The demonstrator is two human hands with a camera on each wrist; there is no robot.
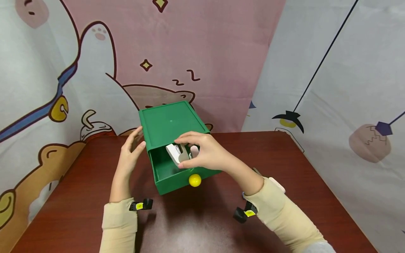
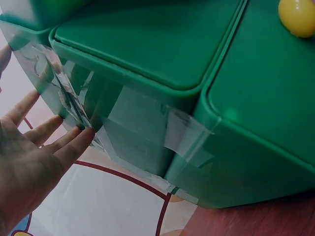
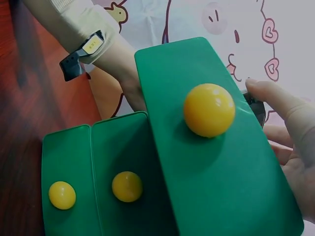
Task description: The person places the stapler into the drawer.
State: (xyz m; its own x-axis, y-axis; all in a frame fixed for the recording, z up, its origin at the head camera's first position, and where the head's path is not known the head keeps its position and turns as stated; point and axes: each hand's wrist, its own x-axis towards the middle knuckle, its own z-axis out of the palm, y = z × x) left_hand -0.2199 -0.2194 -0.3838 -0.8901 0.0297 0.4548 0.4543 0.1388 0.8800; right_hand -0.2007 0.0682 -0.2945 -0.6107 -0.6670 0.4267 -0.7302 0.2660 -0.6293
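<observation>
Head view: right hand (image 1: pixel 207 151) pinches a stapler (image 1: pixel 173 153) over the drawer (image 1: pixel 175 185), relaxed left hand (image 1: pixel 128 154) beside it, seemingly mid-transfer, next needing steady guidance.

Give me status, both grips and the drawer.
Right grip holding stapler at open drawer. Left grip at side of cabinet. No obstacle seen.

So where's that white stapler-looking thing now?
Left of centre in the head view, the right hand pinches the white thing over the open drawer, behind its yellow knob.

Stapler (image 1: pixel 173 154) behind drawer knob (image 1: pixel 194 180) (cabinet (image 1: pixel 174 123) on table (image 1: pixel 196 225))
</observation>
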